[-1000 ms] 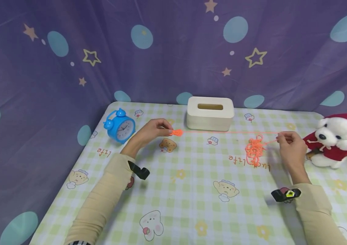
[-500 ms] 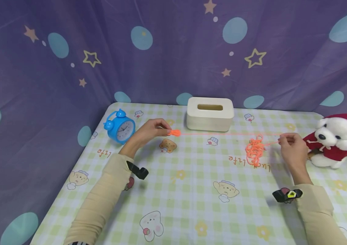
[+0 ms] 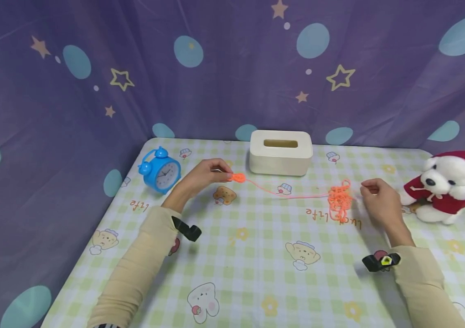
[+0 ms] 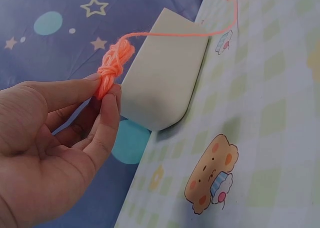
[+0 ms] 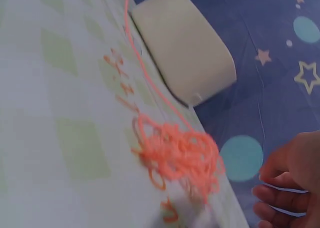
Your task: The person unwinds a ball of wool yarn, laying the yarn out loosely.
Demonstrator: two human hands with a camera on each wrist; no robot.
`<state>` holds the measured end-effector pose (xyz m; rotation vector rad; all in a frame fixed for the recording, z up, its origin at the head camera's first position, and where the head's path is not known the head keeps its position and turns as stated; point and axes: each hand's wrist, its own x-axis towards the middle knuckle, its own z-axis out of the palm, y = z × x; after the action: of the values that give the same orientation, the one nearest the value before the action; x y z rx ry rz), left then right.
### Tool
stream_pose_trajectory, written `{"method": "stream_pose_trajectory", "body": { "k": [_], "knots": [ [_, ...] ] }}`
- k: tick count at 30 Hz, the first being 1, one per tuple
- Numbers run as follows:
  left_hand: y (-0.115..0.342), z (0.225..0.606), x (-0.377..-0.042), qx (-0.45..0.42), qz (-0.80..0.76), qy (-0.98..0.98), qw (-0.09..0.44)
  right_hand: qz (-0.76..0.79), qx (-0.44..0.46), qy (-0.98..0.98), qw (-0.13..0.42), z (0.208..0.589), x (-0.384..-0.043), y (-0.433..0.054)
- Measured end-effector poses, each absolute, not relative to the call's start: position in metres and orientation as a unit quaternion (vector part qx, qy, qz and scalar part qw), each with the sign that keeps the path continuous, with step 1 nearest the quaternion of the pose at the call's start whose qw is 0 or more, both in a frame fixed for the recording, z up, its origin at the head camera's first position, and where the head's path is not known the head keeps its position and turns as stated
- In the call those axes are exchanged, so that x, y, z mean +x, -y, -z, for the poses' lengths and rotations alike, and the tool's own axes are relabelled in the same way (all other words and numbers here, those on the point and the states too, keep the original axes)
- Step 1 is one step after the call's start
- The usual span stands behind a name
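Between thumb and fingertips, my left hand [image 4: 65, 123] pinches a small wound bundle of orange yarn [image 4: 115, 63], held up off the table in the left wrist view. From it a slack strand [image 3: 273, 193] sags down and runs right to a loose tangle of orange yarn [image 3: 340, 202] lying on the tablecloth. Just right of that tangle hovers my right hand [image 3: 382, 205], its fingers loosely bent. No yarn shows between its fingers [image 5: 280, 198] in the right wrist view, where the tangle [image 5: 180, 155] looks blurred.
Behind the strand stands a cream tissue box [image 3: 281, 161]. A blue alarm clock [image 3: 160, 171] is at the back left, beyond my left wrist. The white plush bear [image 3: 447, 187] in red sits close to my right hand. A purple curtain [image 3: 232, 82] borders the table's back.
The taut strand between my hands has gone slack and dropped onto the cloth. My right hand has let go of it and moved slightly left; the left keeps its bundle.
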<state>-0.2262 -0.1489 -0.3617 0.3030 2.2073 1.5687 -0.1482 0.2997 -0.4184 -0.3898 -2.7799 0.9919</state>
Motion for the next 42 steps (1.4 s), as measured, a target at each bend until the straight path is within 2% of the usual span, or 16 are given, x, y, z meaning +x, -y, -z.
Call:
{"method": "stream_pose_trajectory", "body": {
  "k": [4, 10, 16, 25, 35, 42],
  "knots": [
    [0.148, 0.361, -0.225, 0.117, -0.561, -0.793, 0.205, -0.342, -0.095, 0.930, 0.097, 0.412, -0.150, -0.283],
    [0.146, 0.363, -0.224, 0.127, -0.566, -0.790, 0.198, -0.374, 0.011, 0.919, 0.122, 0.417, -0.160, -0.238],
    [0.141, 0.366, -0.224, 0.143, -0.572, -0.784, 0.197, -0.407, 0.094, 0.904, 0.094, 0.426, -0.170, -0.183],
    [0.137, 0.367, -0.225, 0.148, -0.573, -0.780, 0.201, -0.441, 0.218, 0.864, 0.105, 0.427, -0.174, -0.126],
    [0.137, 0.365, -0.224, 0.147, -0.561, -0.789, 0.202, -0.441, 0.249, 0.857, 0.099, 0.433, -0.170, -0.105],
    [0.140, 0.364, -0.222, 0.137, -0.564, -0.787, 0.207, -0.439, 0.192, 0.876, 0.059, 0.436, -0.165, -0.123]
  ]
}}
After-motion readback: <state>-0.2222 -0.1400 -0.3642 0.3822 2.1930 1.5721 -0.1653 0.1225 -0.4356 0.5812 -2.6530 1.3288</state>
